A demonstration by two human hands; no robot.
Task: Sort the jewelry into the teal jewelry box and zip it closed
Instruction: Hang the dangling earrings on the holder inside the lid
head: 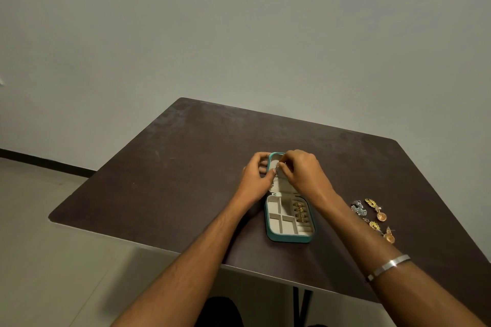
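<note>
1. Here the teal jewelry box (289,220) lies open near the middle of the table (186,167), lid (276,180) folded back toward the far edge.
2. Both hands meet over the lid: the left hand (256,175) and right hand (303,170) each pinch a small silvery piece (276,170), seemingly fixing it to the lid's lining.
3. Gold rings (300,211) sit in the tray's right-hand slots.
4. Loose earrings (373,216) wait toward the table's right edge.
5. Judged by look, the pieces are light, thin and easily bent or tangled; best taken by hook or post between fingertips.
6. No readable brand or writing shows.
</note>
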